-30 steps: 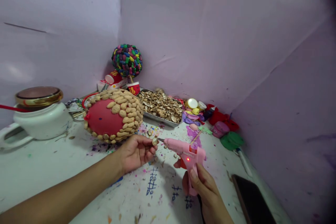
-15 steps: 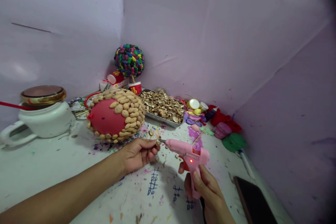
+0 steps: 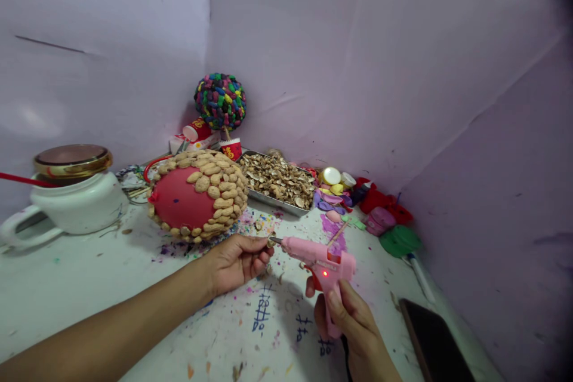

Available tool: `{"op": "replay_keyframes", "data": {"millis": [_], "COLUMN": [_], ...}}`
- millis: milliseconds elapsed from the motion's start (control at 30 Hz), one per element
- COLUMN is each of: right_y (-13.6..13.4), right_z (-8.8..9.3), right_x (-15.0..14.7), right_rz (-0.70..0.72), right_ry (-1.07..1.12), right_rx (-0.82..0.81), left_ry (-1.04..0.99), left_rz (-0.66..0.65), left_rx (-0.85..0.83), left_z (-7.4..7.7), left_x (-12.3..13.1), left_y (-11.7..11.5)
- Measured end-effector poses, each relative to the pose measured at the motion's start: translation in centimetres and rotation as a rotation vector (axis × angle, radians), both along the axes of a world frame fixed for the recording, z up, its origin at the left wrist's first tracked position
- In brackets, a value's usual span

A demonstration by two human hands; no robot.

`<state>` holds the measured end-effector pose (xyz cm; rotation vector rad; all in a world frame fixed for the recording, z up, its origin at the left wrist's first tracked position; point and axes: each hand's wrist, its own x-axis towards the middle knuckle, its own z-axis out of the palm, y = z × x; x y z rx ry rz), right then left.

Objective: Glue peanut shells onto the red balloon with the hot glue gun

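Right grip: right hand (image 3: 353, 328), nearest the viewer, is wrapped shut around the handle of a pink plastic hot-glue gun (image 3: 320, 262), whose red light glows.
Left grip: left hand (image 3: 235, 262) has its fingertips pinched together on a small tan peanut-shell piece (image 3: 270, 242), held above the table.
Nozzle: the gun's tip points left and meets the shell piece at the left fingertips.
Table: white work surface (image 3: 67, 286) speckled with paint and blue pen marks under both hands.
Near right: flat black slab (image 3: 434, 346) lying at the table's right edge.
Middle: red balloon dome partly covered with glued peanut shells (image 3: 197, 196), just beyond the left hand.
Left: white ceramic pot with a gold-rimmed lid (image 3: 71, 191), well apart from the hands.
Far: metal tray heaped with peanut shells (image 3: 277, 182); to its right, a heap of coloured balloons (image 3: 358, 206).
Farthest: multicoloured ball on a stick in a red cup (image 3: 220, 104), in the corner.
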<state>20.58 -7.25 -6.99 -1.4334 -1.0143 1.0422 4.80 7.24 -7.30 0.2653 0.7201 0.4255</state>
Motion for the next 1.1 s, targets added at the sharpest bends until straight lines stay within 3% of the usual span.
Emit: {"op": "replay_keyframes", "data": {"millis": [1100], "right_y": [0.2], "right_z": [-0.24], "right_x": [-0.39], "right_rz": [-0.085], "right_ry": [0.034], "right_rx": [0.009], "left_ry": [-0.024], "left_rz": [-0.025], "left_rx": [0.085], "left_z": [-0.47], "left_x": [-0.16], "left_y": [-0.02]}}
